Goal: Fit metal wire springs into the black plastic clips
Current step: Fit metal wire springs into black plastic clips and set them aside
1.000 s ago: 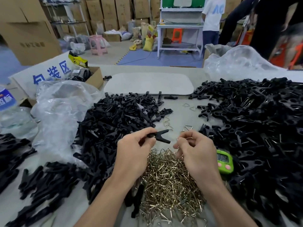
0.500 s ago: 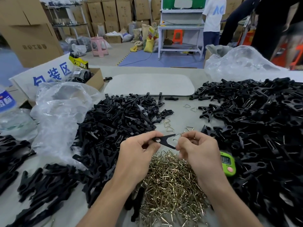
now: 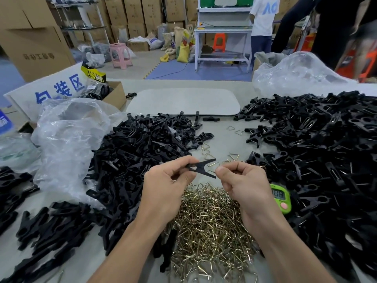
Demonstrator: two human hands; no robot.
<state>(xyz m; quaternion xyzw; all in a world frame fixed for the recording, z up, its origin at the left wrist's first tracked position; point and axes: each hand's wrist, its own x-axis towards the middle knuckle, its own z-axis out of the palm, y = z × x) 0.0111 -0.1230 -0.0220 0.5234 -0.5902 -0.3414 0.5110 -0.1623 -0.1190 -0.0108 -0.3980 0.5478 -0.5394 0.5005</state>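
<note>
nearer now: left hand (image 3: 167, 187) pinch on clip (image 3: 202, 167), right hand (image 3: 247, 185) pinch on spring (image 3: 213, 164)

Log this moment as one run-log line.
step: spring fitting | left hand: pinches black clip | right hand: pinches wire spring at clip's forked end | spring not yet seated

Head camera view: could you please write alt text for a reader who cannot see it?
The left hand pinches a black plastic clip while the right hand holds a wire spring at its open end, above a pile of brass-coloured springs. Heaps of black clips flank them.
</note>
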